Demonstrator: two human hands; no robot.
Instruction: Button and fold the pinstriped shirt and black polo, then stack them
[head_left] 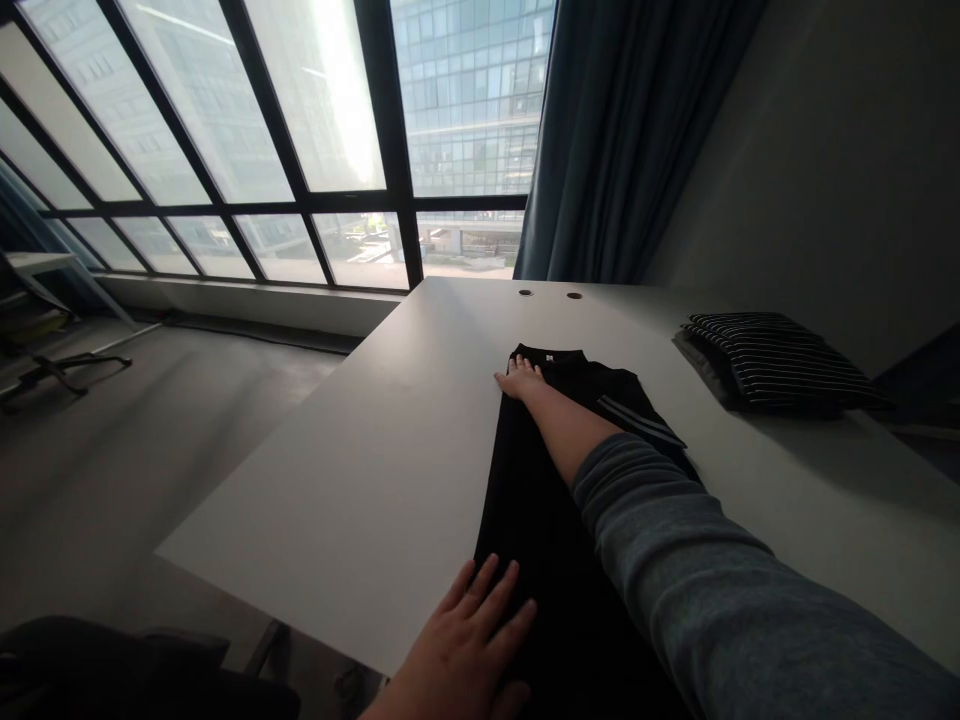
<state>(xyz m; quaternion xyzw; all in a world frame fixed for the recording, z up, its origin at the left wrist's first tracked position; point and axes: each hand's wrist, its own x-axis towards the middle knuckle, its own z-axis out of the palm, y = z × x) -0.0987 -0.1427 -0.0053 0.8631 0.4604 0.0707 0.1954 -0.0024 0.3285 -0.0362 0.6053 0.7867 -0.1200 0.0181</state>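
From the head camera, a black garment (555, 500) lies folded lengthwise on a white counter (337, 470), its collar (547, 352) toward the window and its lower part running out of the bottom of the frame. A small pale label (548, 357) shows inside the collar, and a sleeve with white stripes (641, 420) lies folded across the upper part, pointing right.

The right hand (521, 380) reaches across the garment in a grey-blue sleeve (697, 580). It lies palm down at the garment's left edge, just below the collar, with its fingers (502, 377) touching the cloth and the counter's edge of the fold. The left hand (465, 640) rests flat on the lower part of the garment, near its left edge, fingers spread. Neither grip is clamped: both hands are open and press on the cloth from above.

Well to the right, a folded black-and-white striped garment (780, 360) sits on the counter atop a grey cloth (701, 358). Two small round holes (550, 294) mark the far end of the counter. Beyond it are a tall window (225, 130) and a blue curtain (615, 140); the floor (150, 450) lies to the left.
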